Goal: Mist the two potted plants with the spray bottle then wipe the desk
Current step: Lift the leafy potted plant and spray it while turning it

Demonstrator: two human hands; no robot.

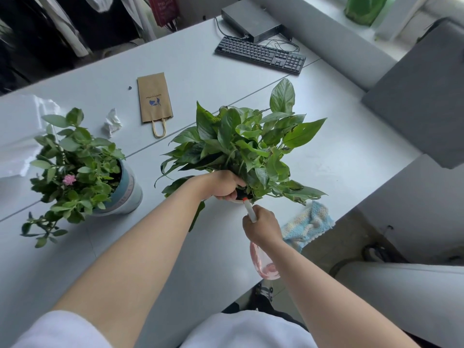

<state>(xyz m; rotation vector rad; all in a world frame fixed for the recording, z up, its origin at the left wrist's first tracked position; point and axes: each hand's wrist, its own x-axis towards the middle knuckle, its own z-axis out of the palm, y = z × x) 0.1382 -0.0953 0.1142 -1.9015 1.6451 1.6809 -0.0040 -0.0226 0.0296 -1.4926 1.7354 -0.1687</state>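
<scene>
A large-leafed green plant (247, 144) stands mid-desk, its pot mostly hidden by leaves. My left hand (222, 184) grips the near rim of that pot under the foliage. My right hand (262, 226) is closed around the neck of a pink translucent spray bottle (263, 264), whose white and red nozzle points at the plant's base. A second plant with a pink flower (75, 169) sits in a pale blue pot (130, 189) at the left. A light blue cloth (307, 223) lies crumpled by the desk's right edge, just beyond my right hand.
On the white desk (200, 79) lie a flat brown paper bag (154, 97), a crumpled tissue (112, 121), a black keyboard (261, 54) with a dark box (251, 18) behind it. Clear plastic (20, 136) sits far left. Grey partitions (421, 96) border the right.
</scene>
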